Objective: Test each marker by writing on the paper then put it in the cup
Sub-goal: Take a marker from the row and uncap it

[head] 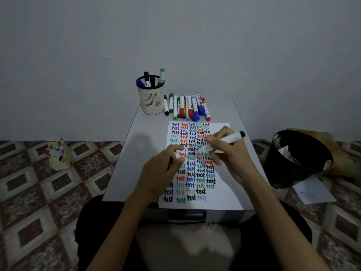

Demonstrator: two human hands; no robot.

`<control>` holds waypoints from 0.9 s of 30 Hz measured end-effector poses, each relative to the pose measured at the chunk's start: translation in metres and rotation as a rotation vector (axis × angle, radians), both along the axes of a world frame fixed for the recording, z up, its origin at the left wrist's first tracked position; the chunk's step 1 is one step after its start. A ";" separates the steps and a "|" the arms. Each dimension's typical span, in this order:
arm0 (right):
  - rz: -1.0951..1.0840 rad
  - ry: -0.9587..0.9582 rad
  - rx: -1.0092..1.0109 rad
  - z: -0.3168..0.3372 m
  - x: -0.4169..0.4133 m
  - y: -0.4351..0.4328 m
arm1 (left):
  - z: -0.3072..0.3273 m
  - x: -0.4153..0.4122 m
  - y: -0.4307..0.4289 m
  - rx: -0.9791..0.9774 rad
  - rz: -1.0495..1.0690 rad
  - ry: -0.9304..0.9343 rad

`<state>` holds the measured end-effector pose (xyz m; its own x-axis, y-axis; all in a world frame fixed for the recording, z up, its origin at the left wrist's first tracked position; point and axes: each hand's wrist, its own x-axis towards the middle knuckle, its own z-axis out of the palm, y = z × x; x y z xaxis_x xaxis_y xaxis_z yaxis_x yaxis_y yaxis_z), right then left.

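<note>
Marker (228,138) in play, white barrel with a black end, and the right hand (232,153) has it pinched between thumb and fingers, slanted with the black end up and to the right and the other end down over the paper (220,200). That lower end is blurred, so I cannot tell whether it touches the sheet. The left hand (164,167) sits over the left side of the paper, fingers curled, a dark sliver showing by them; I cannot tell whether it grips anything. The paper lies flat on the grey table (136,153), its near edge at the table's front edge, packed with columns of the word "test" in black, blue, red and green. At the far left of the table stands the cup (150,102), a beige mesh one, upright, with a blue, two black and a green-capped marker poking out of it. Just beside it on the right, loose markers (187,107) lie in a tight row, touching one another, caps in black, green, red and blue, just beyond the paper's far edge. Down on the patterned floor (29,192), a small pale box (60,161) with markers sits to the left, and to the right a black bin (293,169) rests on a white sheet (314,192).
</note>
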<state>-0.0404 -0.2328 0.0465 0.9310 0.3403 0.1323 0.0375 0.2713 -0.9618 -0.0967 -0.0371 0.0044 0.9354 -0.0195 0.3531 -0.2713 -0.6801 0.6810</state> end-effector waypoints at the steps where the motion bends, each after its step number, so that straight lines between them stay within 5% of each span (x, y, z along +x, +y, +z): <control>1: -0.020 0.029 0.025 -0.004 -0.002 -0.004 | -0.006 0.001 0.009 0.092 0.022 -0.025; 6: -0.013 0.089 -0.039 -0.033 -0.029 -0.013 | -0.035 0.001 0.032 0.367 -0.005 -0.048; 27: -0.150 -0.006 -0.207 -0.049 -0.037 -0.011 | -0.037 -0.001 0.030 0.358 0.039 -0.059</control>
<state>-0.0772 -0.2439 -0.0022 0.9725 0.2189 0.0798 0.0684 0.0595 -0.9959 -0.0974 -0.0071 -0.0328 0.9159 -0.1168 0.3840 -0.2727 -0.8831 0.3818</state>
